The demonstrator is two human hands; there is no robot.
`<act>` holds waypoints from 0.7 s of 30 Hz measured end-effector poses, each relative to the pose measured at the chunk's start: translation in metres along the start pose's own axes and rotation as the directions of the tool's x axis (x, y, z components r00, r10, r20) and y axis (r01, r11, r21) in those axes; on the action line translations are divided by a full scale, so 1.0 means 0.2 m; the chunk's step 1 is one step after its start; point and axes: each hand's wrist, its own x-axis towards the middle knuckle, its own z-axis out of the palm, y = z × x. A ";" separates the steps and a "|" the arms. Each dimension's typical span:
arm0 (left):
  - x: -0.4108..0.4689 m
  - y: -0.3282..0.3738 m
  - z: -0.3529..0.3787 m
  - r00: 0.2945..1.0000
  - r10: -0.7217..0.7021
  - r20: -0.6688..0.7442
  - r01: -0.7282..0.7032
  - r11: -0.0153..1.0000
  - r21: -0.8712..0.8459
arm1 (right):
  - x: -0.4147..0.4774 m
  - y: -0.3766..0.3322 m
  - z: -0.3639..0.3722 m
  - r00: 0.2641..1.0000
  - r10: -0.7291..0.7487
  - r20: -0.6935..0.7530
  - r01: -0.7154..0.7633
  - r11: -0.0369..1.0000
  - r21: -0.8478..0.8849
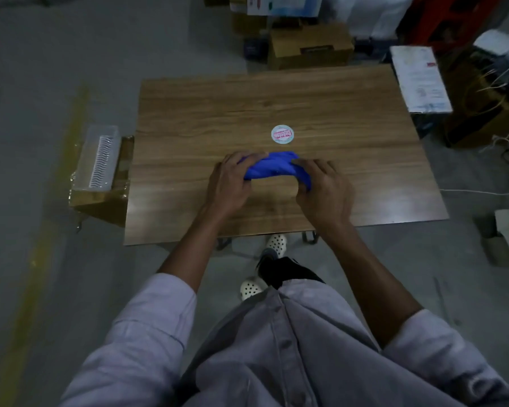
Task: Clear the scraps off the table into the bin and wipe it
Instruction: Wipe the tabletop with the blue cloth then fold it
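Head cam: left hand (228, 186) and right hand (323, 192) both have fingers curled around a bunched blue cloth (272, 165), mid wooden table (188, 118). Round sticker (282, 134) sits just beyond it; cardboard boxes (309, 45) farther back.

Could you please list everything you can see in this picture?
table: one, brown wood, centre
cloth: one, blue, on table, bunched between both hands
disc: one, white with red print, on table beyond cloth
tray: one, clear plastic, left of table
cartons: several, brown, under tray and beyond table
clogs: two, white, floor by table's near edge
left hand: one, grips cloth's left end
right hand: one, grips cloth's right end
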 end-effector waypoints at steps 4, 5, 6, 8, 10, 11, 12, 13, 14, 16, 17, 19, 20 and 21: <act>-0.06 -0.15 0.12 0.965 -0.108 0.240 0.051 0.971 0.233 | -0.18 0.07 0.18 0.927 0.072 0.367 -0.057 0.997 -0.052; -0.10 -0.20 0.18 0.927 -0.220 0.303 0.137 0.952 0.273 | -0.23 0.09 0.23 0.815 0.147 0.561 -0.095 0.988 -0.122; -0.15 -0.25 0.24 0.893 -0.336 0.298 0.249 0.923 0.294 | -0.28 0.10 0.27 0.710 0.197 0.676 -0.088 0.977 -0.193; -0.28 -0.33 0.34 0.833 -0.528 0.166 0.480 0.838 0.259 | -0.33 0.12 0.34 0.672 0.185 0.717 0.008 0.966 -0.257; -0.39 -0.37 0.43 0.799 -0.600 0.050 0.585 0.794 0.166 | -0.33 0.10 0.41 0.700 0.095 0.707 0.095 0.970 -0.224; -0.44 -0.38 0.47 0.802 -0.598 0.017 0.589 0.795 0.144 | -0.32 0.08 0.45 0.718 0.032 0.695 0.135 0.974 -0.184; -0.46 -0.38 0.50 0.816 -0.579 -0.005 0.573 0.806 0.148 | -0.31 0.07 0.49 0.733 -0.033 0.680 0.166 0.977 -0.132; -0.46 -0.38 0.52 0.831 -0.556 -0.023 0.552 0.819 0.155 | -0.29 0.05 0.53 0.737 -0.096 0.669 0.194 0.978 -0.074; -0.44 -0.39 0.52 0.844 -0.535 -0.040 0.534 0.831 0.155 | -0.26 0.03 0.58 0.733 -0.162 0.660 0.234 0.972 -0.022; -0.40 -0.41 0.53 0.871 -0.489 -0.042 0.489 0.858 0.155 | -0.22 0.05 0.68 0.688 -0.259 0.678 0.331 0.943 0.025; -0.38 -0.42 0.53 0.887 -0.460 -0.038 0.460 0.872 0.167 | -0.20 0.08 0.73 0.659 -0.277 0.699 0.359 0.933 0.031; -0.35 -0.45 0.52 0.918 -0.395 -0.024 0.392 0.898 0.199 | -0.19 0.15 0.81 0.648 -0.265 0.714 0.357 0.934 0.022; -0.33 -0.47 0.52 0.931 -0.366 -0.010 0.359 0.909 0.213 | -0.19 0.19 0.83 0.663 -0.244 0.707 0.344 0.939 0.001; -0.32 -0.49 0.53 0.937 -0.348 0.006 0.338 0.914 0.226 | -0.20 0.22 0.84 0.682 -0.200 0.703 0.313 0.949 -0.034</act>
